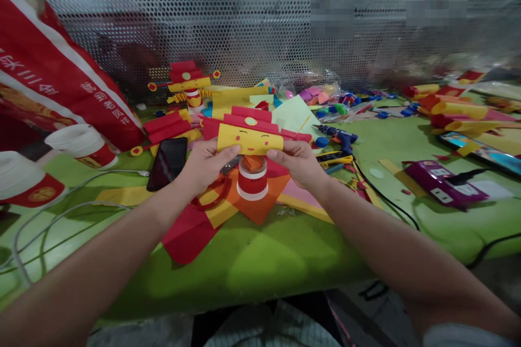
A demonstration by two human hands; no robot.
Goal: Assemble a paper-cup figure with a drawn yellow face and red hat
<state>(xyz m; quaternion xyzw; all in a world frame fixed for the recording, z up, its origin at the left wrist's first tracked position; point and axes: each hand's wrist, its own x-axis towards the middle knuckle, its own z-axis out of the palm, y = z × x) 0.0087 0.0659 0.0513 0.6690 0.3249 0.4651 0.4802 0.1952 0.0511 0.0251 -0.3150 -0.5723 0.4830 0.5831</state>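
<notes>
Both my hands hold a yellow paper face piece (249, 141) with a smiling face and a red hat on top. My left hand (204, 164) grips its left end and my right hand (300, 161) grips its right end. Right under the piece stands a small red and white paper cup (252, 184) on orange and red paper sheets (260, 203). A finished red and yellow paper figure (186, 84) stands farther back on the green table (260, 260).
A black phone (167, 163) lies left of my hands, red scissors (211, 195) under my left hand. Paper cups (83, 145) stand at far left. A blue glue gun (338, 136), a purple power strip (444, 182), cables and paper rolls (459, 109) lie to the right.
</notes>
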